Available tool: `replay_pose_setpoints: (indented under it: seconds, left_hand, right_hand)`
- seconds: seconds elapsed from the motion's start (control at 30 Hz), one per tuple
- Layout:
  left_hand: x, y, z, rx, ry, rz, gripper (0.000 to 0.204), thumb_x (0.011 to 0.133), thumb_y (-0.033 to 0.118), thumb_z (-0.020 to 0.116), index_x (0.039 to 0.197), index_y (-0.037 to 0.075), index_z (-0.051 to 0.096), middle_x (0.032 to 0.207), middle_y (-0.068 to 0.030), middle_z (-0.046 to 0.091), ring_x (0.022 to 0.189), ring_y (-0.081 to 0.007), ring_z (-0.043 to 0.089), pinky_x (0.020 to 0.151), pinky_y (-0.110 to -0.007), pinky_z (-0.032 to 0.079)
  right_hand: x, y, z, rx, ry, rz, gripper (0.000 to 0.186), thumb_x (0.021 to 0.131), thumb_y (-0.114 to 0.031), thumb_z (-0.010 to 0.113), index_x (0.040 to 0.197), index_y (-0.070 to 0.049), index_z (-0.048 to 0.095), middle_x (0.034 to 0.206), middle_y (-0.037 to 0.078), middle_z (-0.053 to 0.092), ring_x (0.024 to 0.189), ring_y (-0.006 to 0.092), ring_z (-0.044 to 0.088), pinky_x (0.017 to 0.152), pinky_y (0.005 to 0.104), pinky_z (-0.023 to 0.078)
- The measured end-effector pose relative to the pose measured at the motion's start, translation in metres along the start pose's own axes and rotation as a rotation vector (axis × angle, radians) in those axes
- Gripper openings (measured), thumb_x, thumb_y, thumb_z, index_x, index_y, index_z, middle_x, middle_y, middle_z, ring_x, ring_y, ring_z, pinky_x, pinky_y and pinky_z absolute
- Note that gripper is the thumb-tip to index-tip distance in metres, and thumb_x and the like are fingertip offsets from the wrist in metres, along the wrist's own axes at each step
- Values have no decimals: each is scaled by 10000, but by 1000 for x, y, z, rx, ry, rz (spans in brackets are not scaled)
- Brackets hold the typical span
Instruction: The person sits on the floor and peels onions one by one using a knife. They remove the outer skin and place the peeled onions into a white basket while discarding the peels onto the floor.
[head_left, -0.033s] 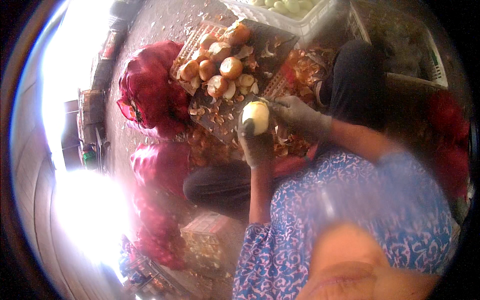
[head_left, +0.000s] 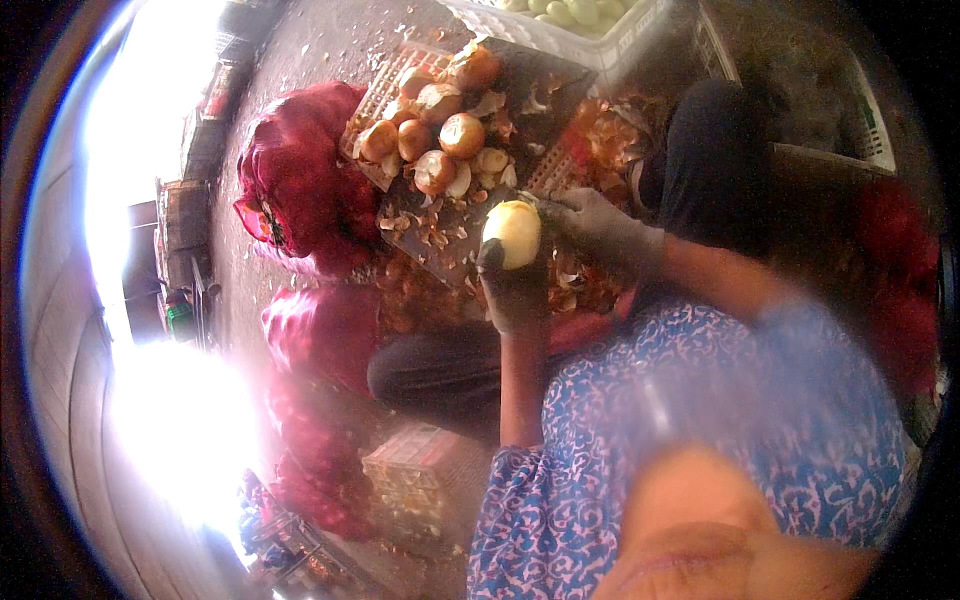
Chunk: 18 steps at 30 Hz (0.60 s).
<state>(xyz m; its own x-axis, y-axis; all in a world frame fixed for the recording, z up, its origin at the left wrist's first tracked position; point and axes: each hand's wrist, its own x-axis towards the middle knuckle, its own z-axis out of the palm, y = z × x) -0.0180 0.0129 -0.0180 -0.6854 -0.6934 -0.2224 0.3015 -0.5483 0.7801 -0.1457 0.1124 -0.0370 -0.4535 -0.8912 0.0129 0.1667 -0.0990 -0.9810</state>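
Observation:
A pale peeled onion (head_left: 512,234) is held up in my gloved left hand (head_left: 515,295), whose dark-tipped thumb presses on its lower left side. Close by on the right, my gloved right hand (head_left: 600,222) is closed around what looks like a small knife (head_left: 527,198), its thin end beside the onion's top; most of it is hidden by the fingers. Just beyond my hands lies a dark board (head_left: 545,80) on an upturned crate. On it are several unpeeled brown onions (head_left: 462,135), small onion pieces (head_left: 490,160) and loose skins (head_left: 435,230).
Red mesh sacks (head_left: 305,165) stand on the left. A white crate (head_left: 625,45) of peeled onions is at the top, with another crate (head_left: 880,120) to the right. Skins (head_left: 610,130) pile up beside my dark-trousered knee (head_left: 715,160). A pale block-shaped crate (head_left: 415,460) sits lower left.
My left thumb has slid lower on the onion, baring more of its surface. The onion has turned slightly; my right hand has barely moved.

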Motion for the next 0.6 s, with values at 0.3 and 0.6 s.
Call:
replay_pose_setpoints:
  seconds: [0.3,0.6]
  left_hand:
    - [8,2,-14,-26,-37,-69,536,911,365,646,1317,32,541,1243,-129,604,1110,-272,610,941,-387,521]
    - [4,28,-7,417,-180,84,685,791,421,726,1256,-57,569,1098,-146,649,991,-246,652,868,-357,542]
  right_hand:
    - [-4,-15,-3,-269,-39,-265,447,1057,-304,474,1428,-55,494,1306,201,636,1208,322,617,1030,436,470]
    - [-6,-17,-12,-403,-171,-175,429,1050,-313,477,1426,-114,532,1345,173,619,1184,347,635,1016,436,483]
